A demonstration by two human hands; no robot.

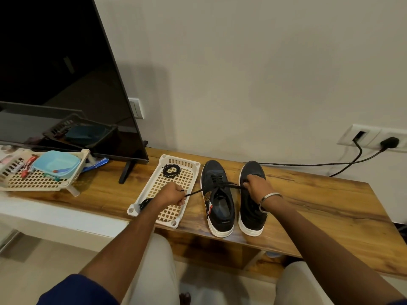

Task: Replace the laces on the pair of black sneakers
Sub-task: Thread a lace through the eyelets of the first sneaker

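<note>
Two black sneakers with white soles stand side by side on the wooden table, toes toward the wall. The left sneaker carries a black lace stretched sideways from its eyelets. My left hand pinches one end of this lace over the cream tray. My right hand pinches the other end above the right sneaker, which shows no lace. A coiled black lace lies at the tray's far end, and another coil lies at its near end, partly behind my forearm.
A large dark television stands at the left, one foot near the tray. A second cream basket with a blue bowl and small items sits far left. Black cables run along the wall from sockets at the right.
</note>
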